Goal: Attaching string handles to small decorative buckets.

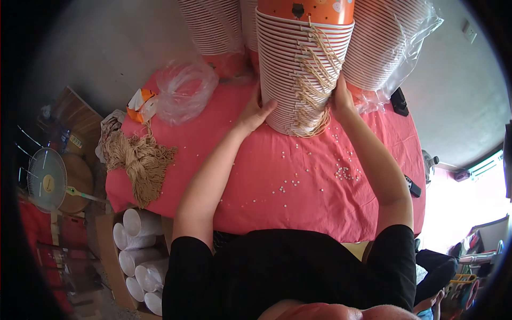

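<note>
My left hand [258, 113] and my right hand [342, 99] grip opposite sides of a tall stack of nested paper buckets [280, 80] at the far side of the table. Rims packed together make up most of the stack, with an orange printed bucket body at its top end. Tan cord handles [314, 90] dangle in loops down the side facing me. The left thumb lies against the lower rims, while the right fingers are partly hidden behind the stack. Small white pellets [344, 172] are scattered over the pink cloth [240, 181] between my forearms.
Other bucket stacks [378, 53] in clear plastic stand behind. Left on the table are a crumpled plastic bag [186, 93], an orange tissue pack [141, 105] and a tan cord bundle [141, 160]. A box of white rolls [140, 224] and a fan [48, 178] stand lower left; another person sits lower right.
</note>
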The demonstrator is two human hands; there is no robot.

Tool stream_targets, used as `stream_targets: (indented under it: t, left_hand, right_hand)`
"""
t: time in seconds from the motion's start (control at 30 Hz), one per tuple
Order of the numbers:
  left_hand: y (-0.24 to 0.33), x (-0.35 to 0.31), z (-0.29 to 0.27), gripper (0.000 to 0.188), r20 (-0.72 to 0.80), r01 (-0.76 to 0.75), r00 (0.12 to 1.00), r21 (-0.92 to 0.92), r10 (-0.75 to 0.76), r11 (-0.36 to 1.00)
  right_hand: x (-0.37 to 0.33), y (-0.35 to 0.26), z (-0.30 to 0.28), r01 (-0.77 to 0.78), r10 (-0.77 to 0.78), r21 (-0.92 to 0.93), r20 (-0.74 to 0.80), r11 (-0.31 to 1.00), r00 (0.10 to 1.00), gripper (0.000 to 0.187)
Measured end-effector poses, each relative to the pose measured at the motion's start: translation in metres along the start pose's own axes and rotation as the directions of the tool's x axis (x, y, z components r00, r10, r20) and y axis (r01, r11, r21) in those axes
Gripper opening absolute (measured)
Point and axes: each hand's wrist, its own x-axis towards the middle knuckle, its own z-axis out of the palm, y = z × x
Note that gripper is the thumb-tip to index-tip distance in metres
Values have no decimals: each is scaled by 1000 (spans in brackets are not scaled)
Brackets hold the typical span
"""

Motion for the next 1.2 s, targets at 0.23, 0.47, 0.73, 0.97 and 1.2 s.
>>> stream_targets:
  t: [0.23,0.47,0.73,0.97,1.2]
  left_hand:
    - [14,-10,17,120,-3,7,1000,16,-7,1000]
    - [30,-38,10,119,-4,18,1000,93,-18,996]
    - [54,-71,-32,85,33,37,999,164,-43,986]
    - [96,-25,-123,37,-220,9,871,901,440,434]
    - [48,-1,-251,63,-712,673,643,702,284,235]
  right_hand:
    - [7,36,-17,-171,154,152,116,974,981,59]
    - [-8,50,-23,-230,195,212,173,950,965,55]
    - [-56,42,-15,-314,301,140,108,939,948,56]
    - [-71,40,-22,-171,165,25,160,985,973,46]
    - [-59,29,-33,37,-6,-195,161,980,987,57]
